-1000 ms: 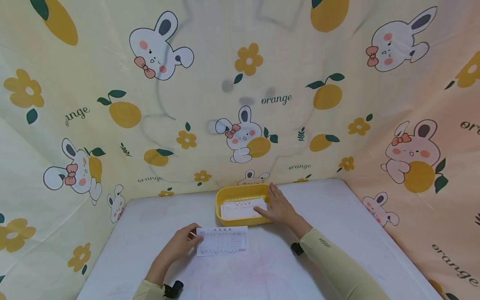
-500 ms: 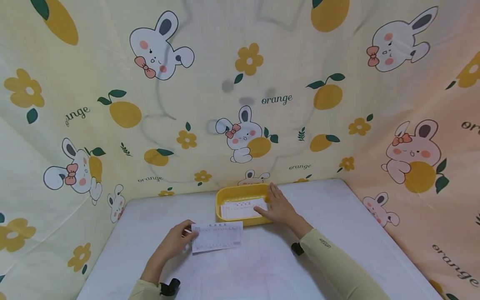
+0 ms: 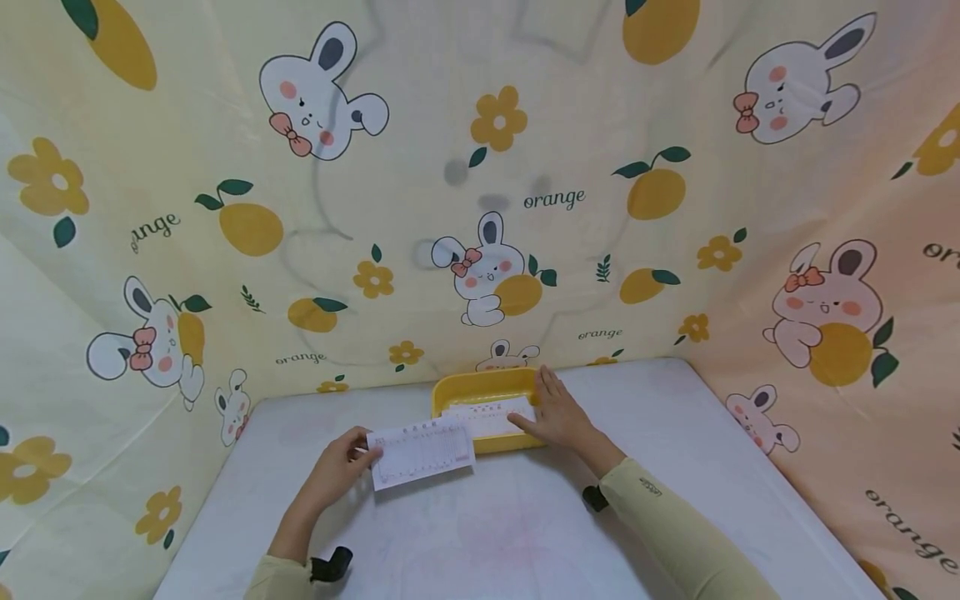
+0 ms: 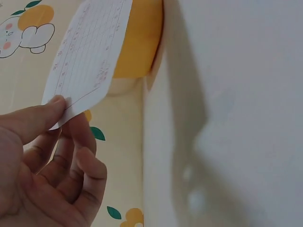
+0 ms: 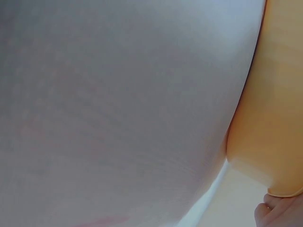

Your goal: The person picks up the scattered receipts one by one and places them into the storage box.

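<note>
My left hand (image 3: 339,468) pinches the left edge of a white printed form (image 3: 422,454) between thumb and fingers. The form is held tilted at the front left of a yellow plastic basket (image 3: 480,444), covering part of its front wall. In the left wrist view, the thumb (image 4: 45,116) presses on the form's corner. Another printed paper (image 3: 483,417) lies inside the basket. Across the basket's right end rests my right hand (image 3: 558,414), its fingers straight along the rim and its thumb reaching over the paper inside. Only fingers of that hand show in the right wrist view.
The white-covered table (image 3: 495,525) lies under the basket. A patterned curtain (image 3: 420,192) with rabbits and oranges hangs behind it and along both sides. Black wrist straps (image 3: 331,564) sit at the cuffs.
My left hand has moved left and slightly up with the form, which now tilts more and overlaps the basket's front left. The right hand and basket have stayed in place.
</note>
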The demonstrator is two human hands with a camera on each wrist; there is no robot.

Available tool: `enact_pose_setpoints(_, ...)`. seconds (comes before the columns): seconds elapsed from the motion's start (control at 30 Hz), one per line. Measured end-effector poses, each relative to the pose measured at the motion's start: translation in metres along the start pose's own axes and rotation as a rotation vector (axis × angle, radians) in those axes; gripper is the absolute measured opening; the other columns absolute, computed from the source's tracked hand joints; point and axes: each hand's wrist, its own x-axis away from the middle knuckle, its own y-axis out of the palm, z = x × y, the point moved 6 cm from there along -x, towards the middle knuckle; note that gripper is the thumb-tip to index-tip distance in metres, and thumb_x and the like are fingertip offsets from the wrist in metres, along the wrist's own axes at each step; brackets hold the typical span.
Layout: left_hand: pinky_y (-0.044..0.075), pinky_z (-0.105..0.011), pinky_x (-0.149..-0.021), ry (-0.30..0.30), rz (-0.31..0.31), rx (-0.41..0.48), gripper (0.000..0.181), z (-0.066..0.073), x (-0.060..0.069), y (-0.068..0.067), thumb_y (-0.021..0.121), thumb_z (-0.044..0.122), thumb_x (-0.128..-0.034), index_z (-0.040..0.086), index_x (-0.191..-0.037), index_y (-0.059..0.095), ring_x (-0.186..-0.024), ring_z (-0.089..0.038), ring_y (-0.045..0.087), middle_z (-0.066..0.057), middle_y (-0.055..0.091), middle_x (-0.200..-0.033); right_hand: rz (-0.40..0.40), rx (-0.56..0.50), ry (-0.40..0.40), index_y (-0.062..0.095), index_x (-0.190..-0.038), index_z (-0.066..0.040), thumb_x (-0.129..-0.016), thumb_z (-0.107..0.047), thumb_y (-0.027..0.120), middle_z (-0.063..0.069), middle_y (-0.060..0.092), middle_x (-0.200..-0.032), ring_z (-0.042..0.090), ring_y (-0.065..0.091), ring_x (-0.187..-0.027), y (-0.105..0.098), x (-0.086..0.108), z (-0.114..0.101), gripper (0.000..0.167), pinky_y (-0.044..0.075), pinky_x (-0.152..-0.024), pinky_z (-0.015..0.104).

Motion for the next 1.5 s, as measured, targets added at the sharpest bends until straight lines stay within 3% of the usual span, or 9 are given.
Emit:
enact_pose_setpoints(0.27,0.059,-0.033,-0.078,-0.049,0.050,0.061,0.023,0.004,-0.010,-0.002,0.071,0.017,-0.1051,0.007,-0.125,0.064,-0.093,-0.020,0.067,-0.012,0.072,-0.119,-0.002,-0.004,0.000,0.004,-0.168,0.008,-0.095,-0.084,0.046,0.023,-0.002,-0.178,0.038,0.004,-0.166,-0.001,0.001,0.001,0.124,0.010,-0.135,0.051)
enact_pose_setpoints(0.67,0.056,-0.026,-0.074,-0.018,0.154,0.107,0.027,0.018,-0.022,-0.001,0.070,0.017,-0.1063,0.003,-0.128,0.064,-0.094,-0.022,0.069,-0.017,0.072,-0.121,0.013,-0.009,0.001,0.004,-0.169,0.006,-0.095,-0.084,0.048,0.021,-0.002,-0.179,0.037,0.003,-0.167,-0.001,0.000,0.001,0.124,0.010,-0.135,0.050)
enact_pose_setpoints(1.2,0.057,-0.028,-0.072,0.023,0.151,0.136,0.027,0.037,-0.048,0.019,0.072,0.018,-0.1053,0.003,-0.127,0.065,-0.096,-0.025,0.072,-0.018,0.073,-0.121,0.017,-0.037,-0.002,0.005,-0.169,0.006,-0.097,-0.078,0.052,0.022,0.000,-0.179,0.037,0.003,-0.167,-0.003,0.000,-0.004,0.120,0.008,-0.135,0.050)
enact_pose_setpoints(1.5,0.058,-0.030,-0.076,-0.016,0.124,0.133,0.029,0.040,-0.060,0.033,0.071,0.020,-0.1059,0.005,-0.130,0.065,-0.102,-0.028,0.071,-0.017,0.071,-0.123,0.003,-0.034,0.012,0.004,-0.169,0.006,-0.095,-0.081,0.051,0.021,-0.001,-0.179,0.037,0.003,-0.167,0.000,0.000,-0.001,0.123,0.008,-0.135,0.051)
